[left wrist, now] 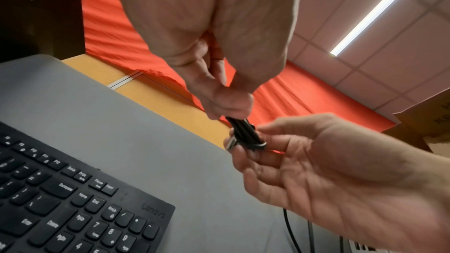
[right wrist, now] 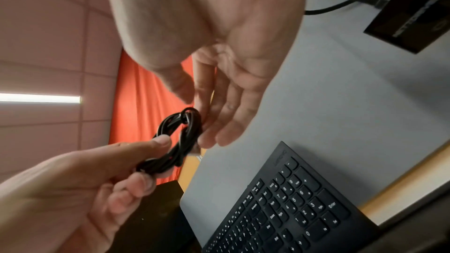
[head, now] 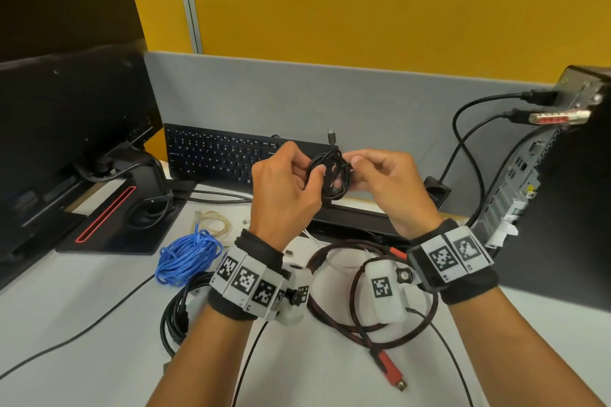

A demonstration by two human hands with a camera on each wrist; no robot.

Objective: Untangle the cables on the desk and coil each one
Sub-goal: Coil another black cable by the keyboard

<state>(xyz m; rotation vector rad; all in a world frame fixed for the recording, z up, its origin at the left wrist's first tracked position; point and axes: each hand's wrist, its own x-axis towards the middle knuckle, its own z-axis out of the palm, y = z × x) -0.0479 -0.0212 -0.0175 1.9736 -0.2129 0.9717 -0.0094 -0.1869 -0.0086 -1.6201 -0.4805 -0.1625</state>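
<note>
Both hands are up off the counter [head: 99,324], working a small black coil [head: 330,175] between them, above the keyboard [head: 218,155]. The left hand [head: 284,188] has its grip pinched on the near-left side of the coil, thumb on top and curled fingers under, as the right wrist view shows. The right hand [head: 390,182] pinches the opposite side, fingertips closed on the bundled strands; from the left wrist view a metal plug end [left wrist: 231,142] sits right at that pinch. A second plug [head: 331,137] stands up just above the coil, free of both grips.

This looks like the finishing wrap, so the judgement here: keep the left pinch firm, because that is what stops the loops from springing apart. The right hand should pass the tail around the bundle close to the left thumb, snug but not yanked, and tuck the end through without bending the plug.

Below the wrists, work remains. The blue cable [head: 186,256] already lies bundled, with a thin beige cable [head: 215,225] just beyond it. A black cable [head: 175,314] sits looped under the left forearm, and the red-black braided cable [head: 350,320] sprawls loose under the right wrist, apparently not coiled yet.
</note>
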